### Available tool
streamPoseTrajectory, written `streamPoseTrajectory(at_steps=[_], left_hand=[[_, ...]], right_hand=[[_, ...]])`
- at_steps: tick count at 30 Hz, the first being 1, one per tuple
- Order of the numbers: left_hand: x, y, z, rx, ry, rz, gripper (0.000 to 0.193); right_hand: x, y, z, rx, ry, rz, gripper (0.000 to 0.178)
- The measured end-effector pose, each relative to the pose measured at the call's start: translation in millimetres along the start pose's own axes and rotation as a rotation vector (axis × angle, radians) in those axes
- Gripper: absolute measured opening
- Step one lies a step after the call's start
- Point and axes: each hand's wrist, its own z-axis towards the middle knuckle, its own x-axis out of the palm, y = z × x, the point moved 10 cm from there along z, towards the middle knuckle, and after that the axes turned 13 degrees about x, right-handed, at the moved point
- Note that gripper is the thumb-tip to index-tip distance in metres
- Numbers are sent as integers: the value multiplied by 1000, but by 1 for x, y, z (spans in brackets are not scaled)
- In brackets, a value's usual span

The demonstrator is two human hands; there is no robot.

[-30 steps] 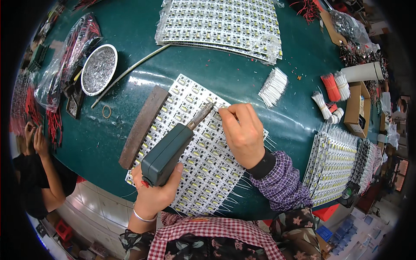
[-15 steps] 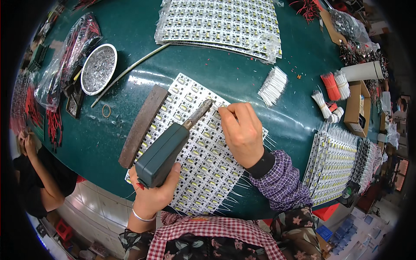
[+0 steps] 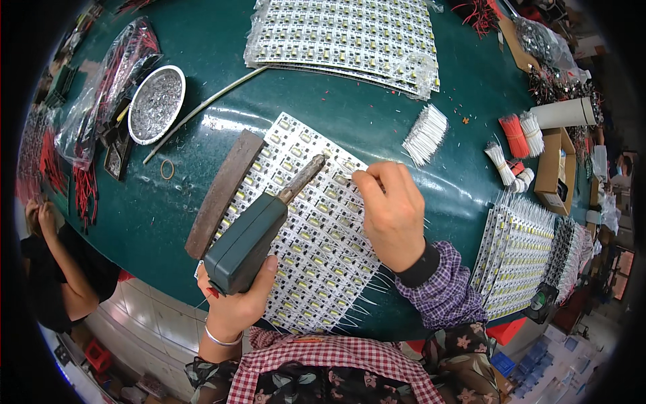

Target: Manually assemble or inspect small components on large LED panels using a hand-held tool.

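My left hand [image 3: 237,304] is wrapped round the dark green body of a soldering gun [image 3: 245,244]. Its metal tip points up and to the right, just over a white circuit board panel [image 3: 313,259] covered in rows of small yellow components. Thin white wires stick out along the panel's lower right edge. Over the upper right edge of the panel, my right hand [image 3: 393,209] is closed in a pinch, fingertips a little right of the gun's tip. Whatever the pinch holds is too small to make out. A brown curved bar [image 3: 222,196] lies along the panel's left edge.
A stack of similar panels [image 3: 343,40] lies at the back. White wires [image 3: 426,135] lie in a bunch to the right, with wired panels [image 3: 515,259] nearer me. At left are a bowl of metal bits [image 3: 156,106] and a thin rod [image 3: 202,109]. Another person's arm [image 3: 64,259] shows far left.
My right hand has moved a little right, away from the gun's tip. The soldering gun has shifted slightly left and down, and a gap now shows between tip and fingers.
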Motion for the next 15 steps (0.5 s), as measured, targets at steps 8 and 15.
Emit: streamPoseTrajectory(at_steps=[8, 15], left_hand=[[-4, 2, -2, -29, -22, -5, 23], [-2, -4, -2, -14, 32, 8, 20]], right_hand=[[8, -1, 1, -85, -24, 130, 27], [17, -9, 3, -54, -23, 230, 26]])
